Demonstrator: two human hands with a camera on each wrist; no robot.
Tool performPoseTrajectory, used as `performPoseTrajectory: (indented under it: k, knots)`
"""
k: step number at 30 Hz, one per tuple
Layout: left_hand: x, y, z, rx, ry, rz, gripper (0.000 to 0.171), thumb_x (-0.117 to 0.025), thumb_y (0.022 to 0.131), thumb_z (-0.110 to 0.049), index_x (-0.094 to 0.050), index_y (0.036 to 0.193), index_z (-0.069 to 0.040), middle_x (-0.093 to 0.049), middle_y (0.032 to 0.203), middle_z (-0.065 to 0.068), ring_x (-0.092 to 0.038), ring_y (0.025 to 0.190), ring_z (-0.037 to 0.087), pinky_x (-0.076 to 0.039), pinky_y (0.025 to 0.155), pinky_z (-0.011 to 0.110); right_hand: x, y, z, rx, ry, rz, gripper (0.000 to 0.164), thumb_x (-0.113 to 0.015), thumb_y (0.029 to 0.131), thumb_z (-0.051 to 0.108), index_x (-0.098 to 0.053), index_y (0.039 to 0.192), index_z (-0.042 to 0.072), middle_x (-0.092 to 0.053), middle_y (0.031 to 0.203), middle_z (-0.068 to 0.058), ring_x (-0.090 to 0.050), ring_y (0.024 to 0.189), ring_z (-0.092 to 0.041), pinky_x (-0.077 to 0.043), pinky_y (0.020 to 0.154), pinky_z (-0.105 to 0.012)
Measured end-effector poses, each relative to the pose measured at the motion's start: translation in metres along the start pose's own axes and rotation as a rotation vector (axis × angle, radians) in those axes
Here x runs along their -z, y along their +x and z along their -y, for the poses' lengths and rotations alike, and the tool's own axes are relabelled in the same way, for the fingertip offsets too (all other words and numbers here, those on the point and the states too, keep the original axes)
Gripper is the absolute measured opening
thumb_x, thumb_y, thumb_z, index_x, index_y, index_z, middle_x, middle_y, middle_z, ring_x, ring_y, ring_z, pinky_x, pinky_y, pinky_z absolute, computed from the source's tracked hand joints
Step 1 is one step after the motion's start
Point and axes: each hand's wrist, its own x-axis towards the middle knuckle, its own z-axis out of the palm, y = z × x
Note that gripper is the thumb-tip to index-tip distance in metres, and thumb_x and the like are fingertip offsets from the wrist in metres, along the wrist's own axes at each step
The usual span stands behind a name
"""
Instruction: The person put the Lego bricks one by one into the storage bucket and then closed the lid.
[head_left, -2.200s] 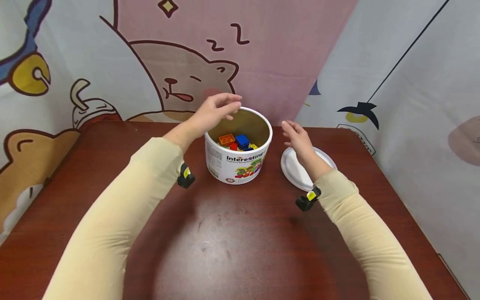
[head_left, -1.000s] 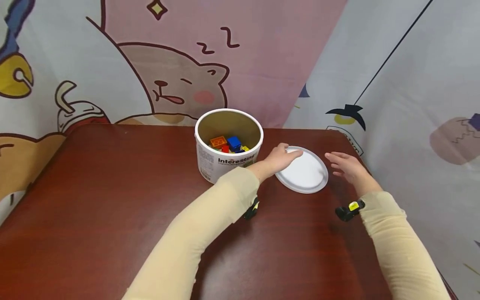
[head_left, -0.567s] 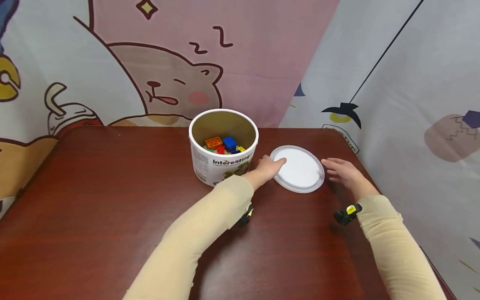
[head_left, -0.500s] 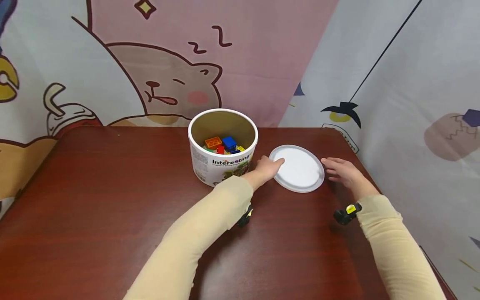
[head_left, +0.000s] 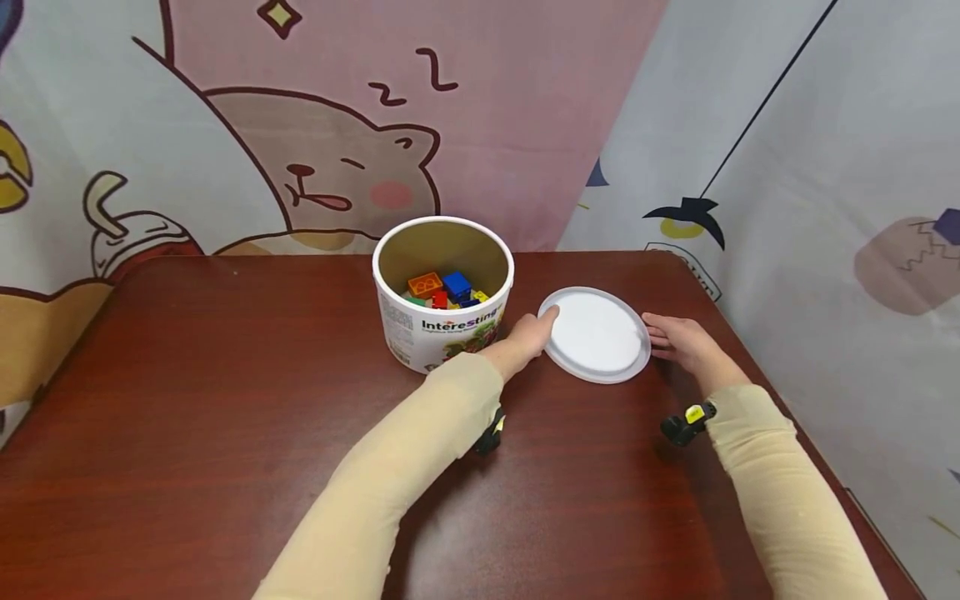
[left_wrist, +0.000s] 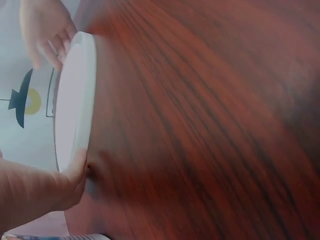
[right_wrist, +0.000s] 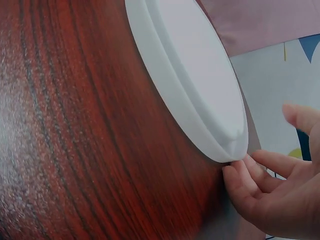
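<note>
A round white lid (head_left: pixel 597 335) lies on the table to the right of the bucket. My left hand (head_left: pixel 531 333) holds its left edge, thumb on the rim; in the left wrist view the other fingers are mostly hidden. At the opposite edge, the fingertips of my right hand (head_left: pixel 684 342) touch the rim. The right wrist view shows that hand's thumb (right_wrist: pixel 297 115) raised away from the lid (right_wrist: pixel 200 75). The white bucket (head_left: pixel 401 321) stands uncovered beside the left hand, with colourful building blocks (head_left: pixel 456 286) inside.
The brown wooden table (head_left: pixel 225 400) spreads out in front and to the left. A printed cartoon curtain (head_left: pixel 495 125) hangs behind its back edge, and another stretch of curtain runs along the right side.
From over the bucket, my left hand has moved right to the lid's left edge, its thumb drawing back onto the rim. My right hand has shifted from above the lid to its right edge.
</note>
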Motion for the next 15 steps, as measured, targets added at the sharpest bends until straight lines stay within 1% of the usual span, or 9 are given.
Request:
performPoseTrajectory:
  k: [2, 3, 4, 6, 10, 11, 13, 14, 15]
  knots:
    - [-0.007, 0.02, 0.009, 0.011, -0.078, 0.003, 0.082, -0.044, 0.088, -0.061, -0.037, 0.138, 0.004, -0.048, 0.133, 0.016, -0.06, 0.103, 0.026, -0.049, 0.086, 0.033, 0.0, 0.0, -0.001, 0.013, 0.013, -0.01, 0.065, -0.045, 0.097, 0.03, -0.022, 0.143, -0.011, -0.06, 0.07, 0.019, -0.058, 0.069, 0.008, -0.05, 0.066, -0.014]
    - [-0.008, 0.018, 0.008, 0.021, -0.106, -0.009, 0.081, -0.045, 0.089, -0.06, -0.036, 0.138, 0.004, -0.047, 0.134, 0.015, -0.059, 0.106, 0.025, -0.051, 0.085, 0.033, 0.0, 0.0, -0.002, 0.022, 0.015, -0.01, 0.063, -0.044, 0.098, 0.027, -0.023, 0.142, -0.012, -0.06, 0.068, 0.02, -0.058, 0.068, 0.008, -0.05, 0.066, -0.014]
    - [-0.013, 0.033, 0.017, 0.016, -0.156, -0.003, 0.082, -0.048, 0.088, -0.059, -0.036, 0.137, 0.005, -0.048, 0.132, 0.017, -0.061, 0.104, 0.025, -0.052, 0.08, 0.034, 0.0, 0.0, -0.003, 0.032, 0.013, -0.011, 0.061, -0.042, 0.099, 0.025, -0.023, 0.142, -0.013, -0.06, 0.068, 0.021, -0.058, 0.068, 0.008, -0.05, 0.065, -0.014]
    - [-0.019, 0.049, 0.026, 0.044, -0.202, 0.006, 0.071, -0.051, 0.091, -0.048, -0.036, 0.137, 0.003, -0.049, 0.131, 0.016, -0.06, 0.105, 0.023, -0.054, 0.079, 0.034, 0.0, 0.0, -0.005, 0.048, -0.005, -0.018, 0.056, -0.04, 0.099, 0.02, -0.024, 0.141, -0.014, -0.058, 0.068, 0.022, -0.057, 0.068, 0.008, -0.05, 0.065, -0.014]
    - [-0.028, 0.075, 0.046, 0.009, -0.212, 0.002, 0.045, -0.049, 0.091, -0.02, -0.046, 0.127, 0.007, -0.059, 0.108, 0.014, -0.064, 0.081, 0.018, -0.054, 0.063, 0.028, 0.002, 0.0, -0.009, 0.044, -0.018, -0.024, 0.049, -0.041, 0.099, 0.016, -0.032, 0.138, -0.012, -0.056, 0.071, 0.023, -0.055, 0.069, 0.006, -0.049, 0.066, -0.014]
    - [-0.025, 0.065, 0.04, 0.011, -0.204, 0.001, 0.041, -0.047, 0.09, -0.013, -0.048, 0.126, 0.006, -0.06, 0.107, 0.014, -0.064, 0.082, 0.018, -0.055, 0.066, 0.028, 0.004, -0.001, -0.009, 0.038, -0.015, -0.027, 0.046, -0.042, 0.099, 0.016, -0.036, 0.136, -0.009, -0.056, 0.071, 0.023, -0.055, 0.07, 0.005, -0.049, 0.066, -0.014]
    - [-0.013, 0.031, 0.021, -0.007, -0.183, -0.015, 0.039, -0.046, 0.089, -0.004, -0.05, 0.126, 0.005, -0.061, 0.108, 0.015, -0.065, 0.082, 0.02, -0.055, 0.068, 0.027, 0.007, -0.002, -0.008, 0.025, 0.003, -0.029, 0.033, -0.045, 0.098, 0.016, -0.047, 0.127, 0.0, -0.056, 0.072, 0.021, -0.055, 0.071, 0.003, -0.05, 0.067, -0.015]
    - [-0.005, 0.009, 0.009, -0.014, -0.181, -0.02, 0.038, -0.047, 0.089, -0.002, -0.05, 0.126, 0.005, -0.061, 0.11, 0.016, -0.065, 0.086, 0.023, -0.055, 0.072, 0.028, 0.008, -0.004, -0.007, 0.022, 0.011, -0.027, 0.028, -0.046, 0.098, 0.017, -0.049, 0.121, 0.003, -0.057, 0.073, 0.021, -0.055, 0.071, 0.002, -0.05, 0.068, -0.015]
    - [0.004, -0.02, -0.006, -0.016, -0.176, -0.027, 0.037, -0.047, 0.09, 0.0, -0.05, 0.126, 0.006, -0.06, 0.113, 0.018, -0.065, 0.089, 0.025, -0.054, 0.075, 0.027, 0.01, -0.006, -0.005, 0.024, 0.032, -0.017, 0.019, -0.046, 0.097, 0.017, -0.054, 0.112, 0.008, -0.057, 0.073, 0.02, -0.056, 0.071, 0.002, -0.05, 0.068, -0.015]
